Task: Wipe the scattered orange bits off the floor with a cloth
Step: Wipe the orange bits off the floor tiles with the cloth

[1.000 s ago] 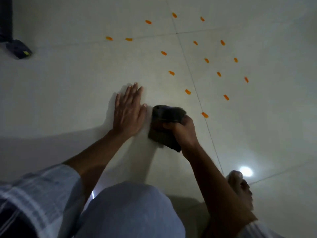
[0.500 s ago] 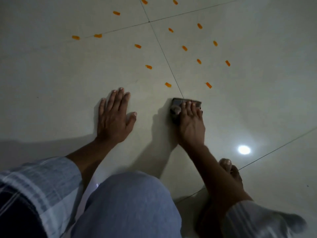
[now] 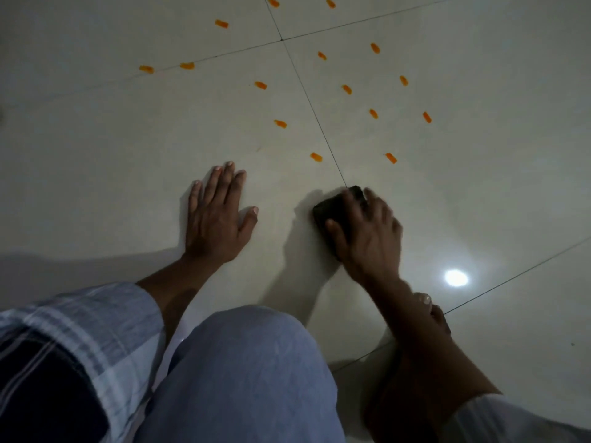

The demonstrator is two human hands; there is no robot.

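The person's left hand (image 3: 217, 215) lies flat on the pale glossy tiled floor (image 3: 112, 155), palm down, fingers straight and close together, thumb splayed to the side, the forearm running back to a rolled-up checked shirt sleeve (image 3: 89, 327). The right hand (image 3: 367, 231) presses down on a small dark folded cloth (image 3: 332, 206), thumb and fingers curled over it; the cloth sits on the floor at a grout line, its far edge showing beyond the fingers. Small scattered orange bits (image 3: 347, 88) lie on the tiles beyond both hands, the nearest one (image 3: 316, 157) just ahead of the cloth. A knee in light blue fabric (image 3: 249, 372) fills the near foreground.
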